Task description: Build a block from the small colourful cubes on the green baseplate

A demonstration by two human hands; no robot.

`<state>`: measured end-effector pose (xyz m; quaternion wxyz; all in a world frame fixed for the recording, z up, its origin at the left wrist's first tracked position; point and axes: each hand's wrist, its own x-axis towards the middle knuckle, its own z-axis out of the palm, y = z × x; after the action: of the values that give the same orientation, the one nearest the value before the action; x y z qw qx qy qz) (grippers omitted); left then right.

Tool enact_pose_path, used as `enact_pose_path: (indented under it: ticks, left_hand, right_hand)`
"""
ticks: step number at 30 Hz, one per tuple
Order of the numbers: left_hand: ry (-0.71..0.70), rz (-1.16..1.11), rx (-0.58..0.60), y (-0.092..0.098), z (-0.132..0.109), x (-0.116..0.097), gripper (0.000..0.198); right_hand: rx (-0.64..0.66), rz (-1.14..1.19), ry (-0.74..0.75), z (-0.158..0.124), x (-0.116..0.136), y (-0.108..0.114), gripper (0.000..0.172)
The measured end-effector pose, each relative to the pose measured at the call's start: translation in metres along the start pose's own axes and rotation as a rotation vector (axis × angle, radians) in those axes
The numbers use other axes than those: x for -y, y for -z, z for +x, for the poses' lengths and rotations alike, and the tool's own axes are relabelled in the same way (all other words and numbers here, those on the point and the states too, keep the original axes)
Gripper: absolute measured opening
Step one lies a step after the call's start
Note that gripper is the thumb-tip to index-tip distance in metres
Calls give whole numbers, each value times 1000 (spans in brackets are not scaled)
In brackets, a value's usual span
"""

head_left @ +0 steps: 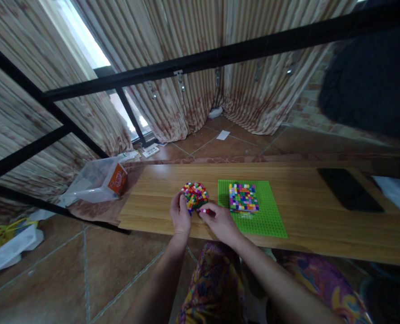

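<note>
A heap of small coloured bricks [195, 194] lies on the wooden table [308, 216]. My left hand [180, 215] rests at the heap's left edge, fingers curled against the bricks. My right hand [220, 220] is beside the heap's lower right and pinches a small red brick [204, 210] between thumb and fingers. To the right lies a green baseplate [267, 216] with a square block of many-coloured bricks [243, 198] built on it.
A clear plastic box with an orange label [98, 182] lies on its side at the table's left end. A black flat object [349, 189] lies at the right. Black metal frame bars [220, 56] cross overhead. Curtains hang behind; the floor is tiled.
</note>
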<state>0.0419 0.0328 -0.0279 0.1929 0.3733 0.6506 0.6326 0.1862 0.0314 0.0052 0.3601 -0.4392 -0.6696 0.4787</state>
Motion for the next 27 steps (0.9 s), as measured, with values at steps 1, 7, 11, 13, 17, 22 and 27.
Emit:
enact_pose_path:
  ticks: [1, 7, 11, 13, 17, 22, 27]
  left_hand:
    - [-2, 1, 3, 0, 0, -1, 40]
    - [0, 34, 10, 1, 0, -1, 42]
    - [-18, 48, 0, 1, 0, -1, 41]
    - [-16, 48, -5, 1, 0, -1, 41]
    - [-17, 58, 7, 1, 0, -2, 40]
    - [-3, 52, -3, 0, 0, -1, 42]
    - [-15, 62, -5, 1, 0, -1, 42]
  right_hand:
    - [-5, 81, -26, 1, -1, -1, 16]
    - [-2, 321, -114, 5, -4, -1, 27]
    - [10, 412, -159, 5, -2, -2, 32]
    - [-5, 461, -173, 5, -1, -3, 33]
    - [-15, 495, -161, 5, 1, -3, 32]
    - [-13, 494, -158, 5, 1, -3, 29]
    - [-65, 552, -197, 5, -1, -8, 31]
